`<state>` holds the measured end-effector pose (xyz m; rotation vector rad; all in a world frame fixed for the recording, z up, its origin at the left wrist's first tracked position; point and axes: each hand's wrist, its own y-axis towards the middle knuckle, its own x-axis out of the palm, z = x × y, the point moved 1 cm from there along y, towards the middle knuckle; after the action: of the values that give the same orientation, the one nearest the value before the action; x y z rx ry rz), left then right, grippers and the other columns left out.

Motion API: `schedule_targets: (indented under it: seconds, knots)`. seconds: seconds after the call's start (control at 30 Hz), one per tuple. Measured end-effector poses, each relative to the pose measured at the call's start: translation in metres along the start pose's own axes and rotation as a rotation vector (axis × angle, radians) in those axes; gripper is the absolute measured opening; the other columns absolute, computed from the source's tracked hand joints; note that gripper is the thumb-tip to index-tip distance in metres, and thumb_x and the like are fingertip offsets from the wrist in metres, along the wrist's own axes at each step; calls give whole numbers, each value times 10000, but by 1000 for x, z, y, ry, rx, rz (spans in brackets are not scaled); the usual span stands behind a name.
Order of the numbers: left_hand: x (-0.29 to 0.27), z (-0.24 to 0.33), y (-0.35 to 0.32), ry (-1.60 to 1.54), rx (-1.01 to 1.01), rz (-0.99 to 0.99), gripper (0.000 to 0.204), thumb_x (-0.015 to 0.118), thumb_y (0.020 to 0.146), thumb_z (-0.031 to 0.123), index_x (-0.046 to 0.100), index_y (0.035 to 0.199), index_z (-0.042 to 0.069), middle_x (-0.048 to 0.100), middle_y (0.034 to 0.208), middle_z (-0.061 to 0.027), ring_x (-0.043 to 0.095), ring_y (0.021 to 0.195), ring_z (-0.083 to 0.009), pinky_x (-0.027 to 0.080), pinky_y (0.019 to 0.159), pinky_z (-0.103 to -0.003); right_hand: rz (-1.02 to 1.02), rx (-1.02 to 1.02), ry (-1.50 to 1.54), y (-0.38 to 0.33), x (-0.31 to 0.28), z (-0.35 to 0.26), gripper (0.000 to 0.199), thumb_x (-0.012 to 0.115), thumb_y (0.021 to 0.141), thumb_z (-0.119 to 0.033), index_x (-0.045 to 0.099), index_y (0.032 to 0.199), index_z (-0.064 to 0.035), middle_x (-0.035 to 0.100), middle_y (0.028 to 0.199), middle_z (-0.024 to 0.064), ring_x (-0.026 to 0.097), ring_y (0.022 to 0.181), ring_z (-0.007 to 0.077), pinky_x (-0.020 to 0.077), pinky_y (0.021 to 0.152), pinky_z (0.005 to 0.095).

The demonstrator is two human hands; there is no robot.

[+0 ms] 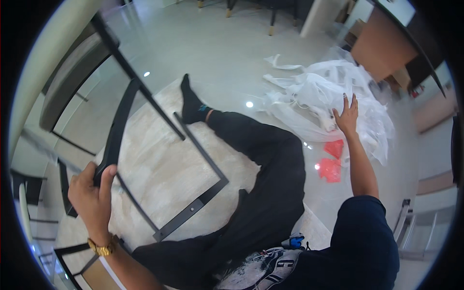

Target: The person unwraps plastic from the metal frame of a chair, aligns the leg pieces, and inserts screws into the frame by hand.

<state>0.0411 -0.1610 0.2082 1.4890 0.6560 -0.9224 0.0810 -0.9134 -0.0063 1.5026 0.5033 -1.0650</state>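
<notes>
Left hand: your left hand [92, 193] is closed around a bar of the black metal frame [159, 159].
Frame: it lies tilted over the cream rug [159, 179], beside your outstretched leg [261, 159].
Right hand: your right hand [346, 117], fingers spread flat, presses on the heap of clear plastic wrapping [328, 104].
Nearby: red plastic bags [331, 162] on the floor, just below that hand.

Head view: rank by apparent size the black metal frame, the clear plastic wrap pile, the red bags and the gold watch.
1. Black metal frame, held by the left hand.
2. Clear plastic wrap pile, under the right hand. It lies farther off, so this order is unsure.
3. Red bags.
4. Gold watch, smallest.
</notes>
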Motion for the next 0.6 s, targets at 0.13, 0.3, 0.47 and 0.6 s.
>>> schedule_targets:
  seconds: [0.13, 0.3, 0.47, 0.6]
  knots:
    - [2, 5, 6, 19, -7, 4, 578, 749, 833, 539, 532, 707, 19, 508, 599, -143, 446, 594, -329, 350, 581, -421, -227, -335, -96, 18, -13, -35, 773, 733, 851, -292, 400, 1531, -131, 219, 1641, 202, 271, 1478, 442, 268, 1192, 561]
    - [3, 7, 5, -18, -15, 24, 610, 746, 818, 579, 512, 663, 38, 469, 549, -118, 420, 547, -305, 337, 569, -404, -708, 556, -458, 33, 12, 98, 702, 695, 858, -328, 468, 1482, -102, 412, 1557, 212, 417, 1426, 421, 416, 1108, 573]
    - [-1, 11, 6, -18, -7, 72, 591, 738, 794, 630, 564, 673, 78, 454, 498, -66, 402, 494, -286, 339, 554, -383, -767, 308, -320, 40, -52, 7, 759, 807, 730, -262, 528, 1389, -9, 520, 1443, 234, 553, 1289, 423, 487, 1042, 529]
    - [-6, 10, 6, -31, -35, 24, 575, 748, 803, 601, 570, 675, 70, 487, 517, -75, 443, 503, -296, 360, 555, -395, -426, -301, 383, 53, -87, -114, 632, 772, 802, -147, 540, 1366, 19, 545, 1392, 229, 557, 1259, 407, 457, 1058, 433]
